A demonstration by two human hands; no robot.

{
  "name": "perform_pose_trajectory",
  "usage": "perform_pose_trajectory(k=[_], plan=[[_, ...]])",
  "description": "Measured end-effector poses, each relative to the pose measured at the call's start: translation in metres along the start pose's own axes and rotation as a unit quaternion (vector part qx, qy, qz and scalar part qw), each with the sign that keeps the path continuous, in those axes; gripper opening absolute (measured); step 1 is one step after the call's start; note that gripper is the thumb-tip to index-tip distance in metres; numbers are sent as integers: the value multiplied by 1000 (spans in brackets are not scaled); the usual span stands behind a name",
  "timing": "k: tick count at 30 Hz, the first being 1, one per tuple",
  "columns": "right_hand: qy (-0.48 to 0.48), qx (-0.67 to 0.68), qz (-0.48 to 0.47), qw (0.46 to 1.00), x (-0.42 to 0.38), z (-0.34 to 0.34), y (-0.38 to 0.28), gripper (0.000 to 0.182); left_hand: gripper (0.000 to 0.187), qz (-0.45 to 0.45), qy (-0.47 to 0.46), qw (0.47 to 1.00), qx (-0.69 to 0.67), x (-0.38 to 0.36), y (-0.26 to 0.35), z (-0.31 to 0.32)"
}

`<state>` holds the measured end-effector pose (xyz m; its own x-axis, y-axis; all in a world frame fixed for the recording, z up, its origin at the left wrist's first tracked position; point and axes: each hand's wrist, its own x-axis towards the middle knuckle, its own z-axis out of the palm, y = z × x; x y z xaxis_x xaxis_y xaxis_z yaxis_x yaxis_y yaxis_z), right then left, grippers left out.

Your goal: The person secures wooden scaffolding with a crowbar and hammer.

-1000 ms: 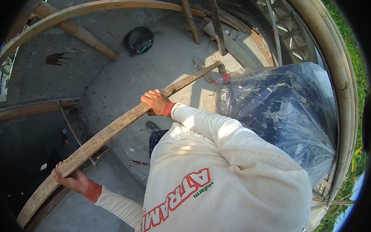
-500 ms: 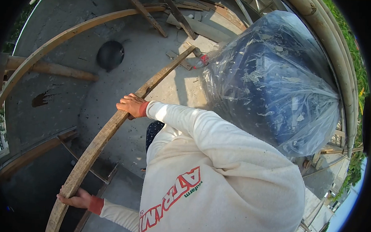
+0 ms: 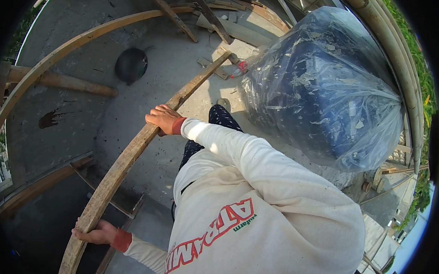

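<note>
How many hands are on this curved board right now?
2: the right hand partway up the curved board, the left hand lower down. Both show clearly.

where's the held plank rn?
Head view, left of centre: the plank slants up from the bottom edge, held by left hand below and right hand above, ending left of the wrapped bundle.

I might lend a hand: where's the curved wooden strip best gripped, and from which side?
Probably the bare stretch of the curved wooden strip between the right hand and left hand, from the side away from the shirt, fingers wrapped across its width: it is long and slim, and nothing covers it there.
</note>
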<state>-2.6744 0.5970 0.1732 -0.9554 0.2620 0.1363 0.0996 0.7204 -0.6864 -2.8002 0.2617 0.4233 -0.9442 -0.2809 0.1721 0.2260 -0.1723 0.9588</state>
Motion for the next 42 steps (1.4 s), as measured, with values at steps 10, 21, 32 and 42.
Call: perform_pose_trajectory(k=[10, 21, 32, 42], plan=[[-24, 17, -6, 1000, -2, -5, 7, 49, 54, 29, 55, 997, -48, 1, -5, 10], [9, 51, -72, 996, 11, -2, 27, 35, 30, 12, 79, 996, -28, -4, 7, 12], [-83, 66, -107, 989, 36, -7, 36, 34, 40, 28, 84, 993, -75, -2, -1, 10], [-83, 69, -131, 986, 41, -6, 31, 43, 39, 44, 62, 992, -104, -1, -7, 7]])
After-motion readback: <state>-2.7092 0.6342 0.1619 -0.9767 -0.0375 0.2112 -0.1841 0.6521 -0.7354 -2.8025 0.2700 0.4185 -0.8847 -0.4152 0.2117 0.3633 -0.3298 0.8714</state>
